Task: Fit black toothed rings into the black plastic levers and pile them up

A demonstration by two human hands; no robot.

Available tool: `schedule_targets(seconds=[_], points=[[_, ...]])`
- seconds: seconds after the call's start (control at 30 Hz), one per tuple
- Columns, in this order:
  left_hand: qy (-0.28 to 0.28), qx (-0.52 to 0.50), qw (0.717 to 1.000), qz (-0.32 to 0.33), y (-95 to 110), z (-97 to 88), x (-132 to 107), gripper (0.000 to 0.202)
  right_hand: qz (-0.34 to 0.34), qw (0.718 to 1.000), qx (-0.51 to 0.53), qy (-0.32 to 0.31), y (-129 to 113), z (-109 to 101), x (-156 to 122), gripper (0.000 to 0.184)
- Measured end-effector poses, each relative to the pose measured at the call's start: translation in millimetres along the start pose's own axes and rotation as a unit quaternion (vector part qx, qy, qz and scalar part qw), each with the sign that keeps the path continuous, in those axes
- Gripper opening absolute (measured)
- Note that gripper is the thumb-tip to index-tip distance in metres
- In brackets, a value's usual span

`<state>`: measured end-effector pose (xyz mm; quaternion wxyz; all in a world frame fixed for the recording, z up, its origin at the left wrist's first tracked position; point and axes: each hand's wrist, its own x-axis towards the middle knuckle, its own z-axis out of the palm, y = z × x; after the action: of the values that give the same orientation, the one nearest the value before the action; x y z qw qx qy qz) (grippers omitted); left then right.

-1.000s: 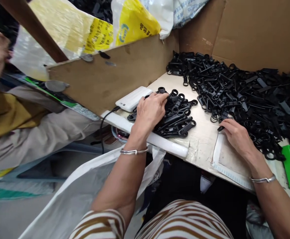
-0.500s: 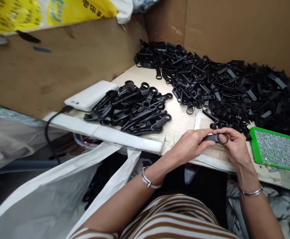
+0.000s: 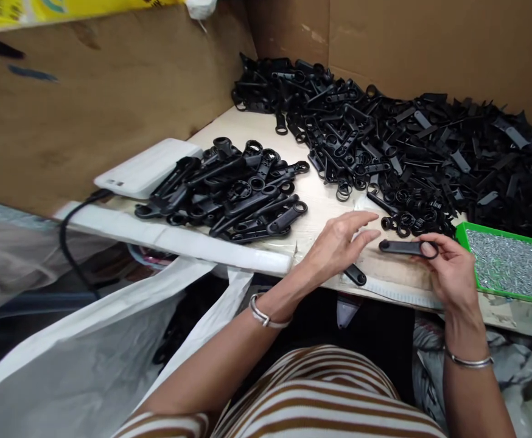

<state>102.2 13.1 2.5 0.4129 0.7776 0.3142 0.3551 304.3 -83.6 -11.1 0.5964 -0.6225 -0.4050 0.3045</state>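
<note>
My right hand (image 3: 453, 267) pinches a black plastic handle-shaped part (image 3: 403, 247) by its ring end, and the narrow end points left. To the left of that part, my left hand (image 3: 339, 240) is open, thumb and fingers apart, with nothing between them. Below the left hand, a second black part (image 3: 355, 275) lies at the table's front edge, partly covered by the hand. Just behind the held part is a group of small black rings (image 3: 405, 216) on the worktop.
A large heap of black parts (image 3: 361, 134) fills the back and right. A smaller pile of ringed parts (image 3: 234, 188) lies left, beside a white box (image 3: 150, 167) with a black cable (image 3: 65, 234). A green tray (image 3: 471, 255) of small metal pieces stands right. A white bag (image 3: 87, 353) hangs below.
My left hand has let go of the black part and drawn back left, its fingers opening. My right hand keeps hold of the ring end. The view has shifted slightly.
</note>
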Motion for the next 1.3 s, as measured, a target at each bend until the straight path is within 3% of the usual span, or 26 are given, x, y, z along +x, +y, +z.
schedule_targets(seconds=[0.1,0.17,0.23,0.3,0.43,0.57,0.63,0.73,0.83,0.93,1.0,1.07,1.17,1.3], points=[[-0.146,-0.149,0.975,-0.076,10.8,5.1,-14.4,0.034,-0.037,0.993,-0.049,-0.102,-2.3,4.7,-11.6,0.016],[-0.249,-0.291,0.912,-0.145,13.2,11.7,-24.0,0.04,-0.082,0.981,-0.092,-0.147,-3.4,6.8,-14.9,0.012],[-0.273,-0.404,0.849,-0.205,12.0,17.3,-32.5,0.045,-0.121,0.964,-0.159,-0.176,-4.4,6.6,-11.7,0.013],[-0.234,-0.456,0.82,-0.253,9.2,20.0,-39.8,0.047,-0.158,0.938,-0.257,-0.169,-6.2,6.7,-3.1,0.02],[-0.168,-0.448,0.834,-0.274,6.2,18.3,-54.2,0.045,-0.234,0.843,-0.472,-0.11,-13.1,21.9,17.1,0.031],[-0.175,-0.352,0.893,-0.217,3.0,16.7,-65.8,0.034,-0.231,0.725,-0.625,-0.172,-15.8,47.4,30.6,0.029],[-0.15,-0.272,0.934,-0.175,-1.5,16.4,-64.4,0.034,-0.216,0.706,-0.649,-0.185,-13.6,52.6,35.3,0.025],[-0.091,-0.141,0.98,-0.104,-11.2,15.1,-48.6,0.034,-0.206,0.741,-0.619,-0.163,-9.8,47.4,37.5,0.023],[-0.051,-0.083,0.993,-0.071,-20.1,14.4,-25.1,0.034,-0.211,0.837,-0.488,-0.133,-8.9,34.5,30.0,0.024],[-0.013,-0.139,0.985,-0.099,-22.7,17.8,-11.2,0.035,-0.136,0.938,-0.308,-0.082,-10.5,23.0,14.8,0.028],[-0.009,-0.235,0.964,-0.128,-19.1,22.1,-10.9,0.038,-0.077,0.973,-0.212,-0.051,-12.7,19.5,3.7,0.031],[-0.025,-0.341,0.928,-0.145,-11.9,26.3,-15.3,0.041,-0.083,0.982,-0.162,-0.038,-15.4,20.6,-5.3,0.03],[-0.037,-0.441,0.884,-0.15,1.0,28.8,-22.4,0.046,-0.177,0.968,-0.174,-0.028,-17.8,29.0,-12.5,0.022],[-0.046,-0.468,0.869,-0.151,12.1,26.1,-26.0,0.045,-0.258,0.935,-0.245,0.003,-14.9,40.5,-13.7,0.021]])
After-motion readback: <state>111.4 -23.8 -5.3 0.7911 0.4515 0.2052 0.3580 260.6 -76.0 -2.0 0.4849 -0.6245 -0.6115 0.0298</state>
